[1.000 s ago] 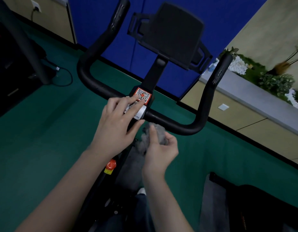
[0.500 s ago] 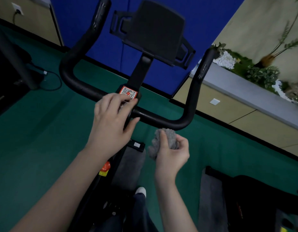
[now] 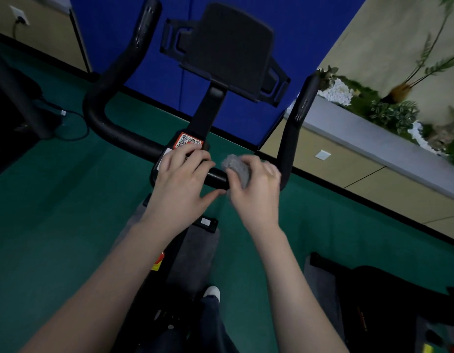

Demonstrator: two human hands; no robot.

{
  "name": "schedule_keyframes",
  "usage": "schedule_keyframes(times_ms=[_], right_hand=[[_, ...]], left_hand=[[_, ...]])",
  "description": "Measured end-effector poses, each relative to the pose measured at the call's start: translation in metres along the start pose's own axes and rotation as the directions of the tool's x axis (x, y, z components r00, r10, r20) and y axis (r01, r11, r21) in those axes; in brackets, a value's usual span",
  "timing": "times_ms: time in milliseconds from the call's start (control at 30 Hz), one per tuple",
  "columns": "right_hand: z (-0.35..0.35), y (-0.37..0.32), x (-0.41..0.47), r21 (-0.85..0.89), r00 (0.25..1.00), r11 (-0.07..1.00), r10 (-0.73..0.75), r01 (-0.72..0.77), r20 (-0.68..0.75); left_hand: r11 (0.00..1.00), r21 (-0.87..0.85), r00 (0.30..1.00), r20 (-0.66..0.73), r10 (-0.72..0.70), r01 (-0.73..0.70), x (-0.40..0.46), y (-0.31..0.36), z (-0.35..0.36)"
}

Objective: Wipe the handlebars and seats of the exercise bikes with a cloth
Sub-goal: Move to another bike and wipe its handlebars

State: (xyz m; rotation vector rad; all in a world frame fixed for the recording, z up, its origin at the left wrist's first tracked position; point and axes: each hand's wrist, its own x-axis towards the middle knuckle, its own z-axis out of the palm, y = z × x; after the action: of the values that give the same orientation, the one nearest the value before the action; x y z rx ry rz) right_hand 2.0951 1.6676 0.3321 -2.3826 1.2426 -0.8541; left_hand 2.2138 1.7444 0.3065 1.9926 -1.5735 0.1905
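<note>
At the far left a black machine (image 3: 14, 98) stands on the green floor (image 3: 55, 212), with a cable (image 3: 73, 123) beside it. The black handlebar (image 3: 114, 128) makes a U shape, its two ends pointing up. In the middle the stem carries a tablet holder (image 3: 231, 47) and a label (image 3: 189, 140) with a code on it. The left hand (image 3: 181, 184) rests on the bar centre, just below the label, with fingers spread and relaxed, grasping nothing. To its right the right hand (image 3: 256, 189) grips a bunched grey cloth (image 3: 237, 168) and presses it on the lower bar, near the right bend. At the far right a planter (image 3: 389, 108) with plants runs along the wall.
</note>
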Motion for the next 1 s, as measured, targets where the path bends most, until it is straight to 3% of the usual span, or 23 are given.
schedule_keyframes(times_ms=[100, 267, 400, 500, 733, 867, 1000], right_hand=[[-0.007, 0.004, 0.010, -0.034, 0.978, 0.997, -0.067, 0.075, 0.196], [-0.025, 0.019, 0.024, -0.146, 0.957, 0.989, 0.018, 0.025, 0.289], [-0.015, 0.014, 0.044, -0.149, 0.861, 0.989, 0.074, 0.002, 0.503], [-0.027, 0.024, 0.053, -0.199, 0.788, 0.976, 0.057, 0.084, 0.613], [-0.035, 0.044, 0.052, -0.179, 0.765, 0.925, -0.157, 0.336, 0.624], [-0.044, 0.054, 0.067, -0.225, 0.709, 0.850, -0.220, 0.477, 0.670], [-0.047, 0.061, 0.068, -0.222, 0.763, 0.869, -0.234, 0.442, 0.603]], left_hand=[[1.000, 0.014, 1.000, 0.003, 0.007, -0.007, -0.001, -0.001, 0.001], [1.000, 0.021, 1.000, -0.017, 0.010, -0.010, -0.001, 0.000, 0.002], [0.999, 0.044, 0.999, -0.031, 0.013, -0.011, 0.000, -0.001, 0.004], [0.998, 0.049, 0.999, -0.041, 0.028, -0.026, -0.001, -0.002, 0.006], [0.997, 0.065, 0.997, -0.064, 0.033, -0.029, -0.001, -0.003, 0.008], [0.997, 0.066, 0.997, -0.068, 0.035, -0.030, -0.001, -0.002, 0.009], [0.997, 0.076, 0.997, -0.074, 0.034, -0.028, -0.001, -0.003, 0.010]])
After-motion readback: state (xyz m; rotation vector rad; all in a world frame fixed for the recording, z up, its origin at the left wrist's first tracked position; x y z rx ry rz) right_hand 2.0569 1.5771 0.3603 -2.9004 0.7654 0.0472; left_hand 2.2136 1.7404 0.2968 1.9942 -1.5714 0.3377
